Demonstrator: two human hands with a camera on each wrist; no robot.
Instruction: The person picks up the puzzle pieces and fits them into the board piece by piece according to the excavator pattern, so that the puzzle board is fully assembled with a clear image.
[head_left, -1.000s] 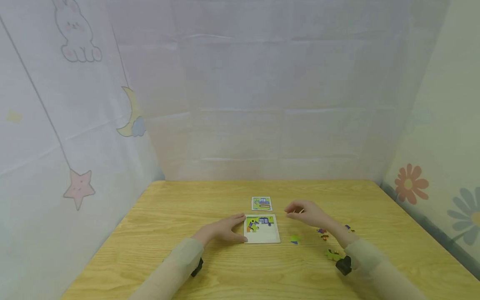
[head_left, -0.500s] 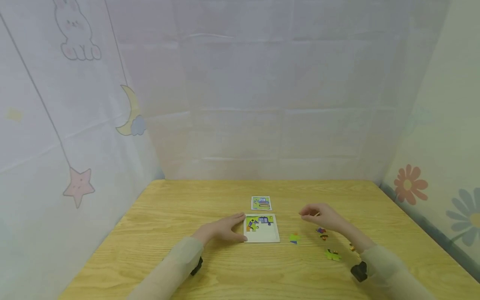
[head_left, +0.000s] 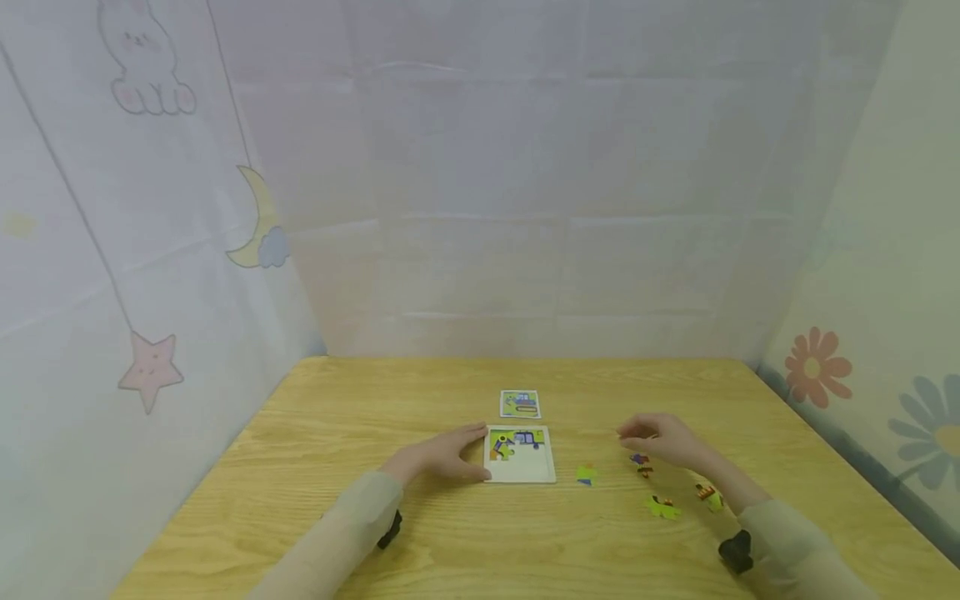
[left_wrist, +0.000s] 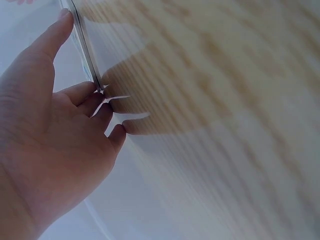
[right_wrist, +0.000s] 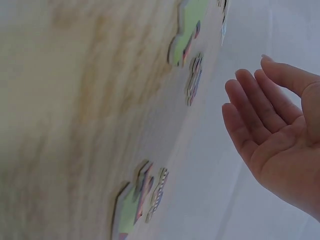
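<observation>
My left hand [head_left: 438, 457] rests against the left edge of a white puzzle tray [head_left: 521, 473], thumb at the near corner and fingers at the far one. In the left wrist view, the thumb and fingertips touch the tray's edge [left_wrist: 86, 47]. Joined jigsaw pieces [head_left: 503, 447] fill the tray's upper part; its lower part is bare white. My right hand [head_left: 667, 438] hovers over the table, fingers loosely bent, holding nothing. Nearest to it lies a small blue-and-red puzzle piece [head_left: 641, 464]. The right wrist view shows the empty palm [right_wrist: 280, 150] apart from the pieces.
A picture card [head_left: 521, 404] lies behind the tray. To the tray's right is a green, orange and blue piece [head_left: 587, 473]. Green pieces [head_left: 663, 507] and striped yellowish ones [head_left: 708, 497] lie nearer the right forearm. Printed cloth [head_left: 480, 208] hangs around the wooden table [head_left: 450, 542].
My right hand has moved right and slightly nearer, away from the tray, uncovering pieces beneath its wrist. The left hand stays at the tray's edge; the view has shifted slightly.
</observation>
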